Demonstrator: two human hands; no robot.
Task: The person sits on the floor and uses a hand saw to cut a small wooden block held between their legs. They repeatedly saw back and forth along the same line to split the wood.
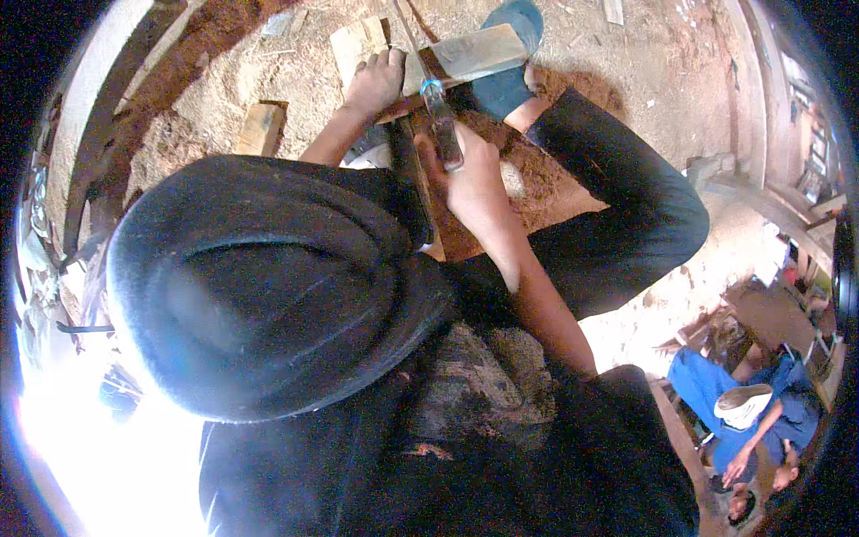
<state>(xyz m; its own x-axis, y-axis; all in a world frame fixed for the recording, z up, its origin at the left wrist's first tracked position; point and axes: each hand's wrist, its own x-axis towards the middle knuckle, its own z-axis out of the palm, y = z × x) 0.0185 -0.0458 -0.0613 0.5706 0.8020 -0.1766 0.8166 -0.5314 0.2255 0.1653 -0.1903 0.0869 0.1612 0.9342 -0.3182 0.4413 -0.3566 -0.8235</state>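
My right hand (470,166) is closed around the dark handle of a hand tool (442,128) with a blue collar. Its long, thin shaft runs up past a wooden board (479,55); the far end leaves the picture, so I cannot tell the tool's exact kind. My left hand (376,80) presses on the board's left end with fingers bent over it, beside a pale wood block (356,43). The board lies crosswise in front of me, its right end next to my foot in a blue sandal (517,20). Dark cloth (268,286) hides part of my left arm.
Sawdust and wood scraps cover the floor (662,54). An offcut block (260,128) lies left of my hands. My bent leg in dark trousers (626,179) borders the right side. Another person in blue clothes (716,394) sits at the lower right, near stacked wood.
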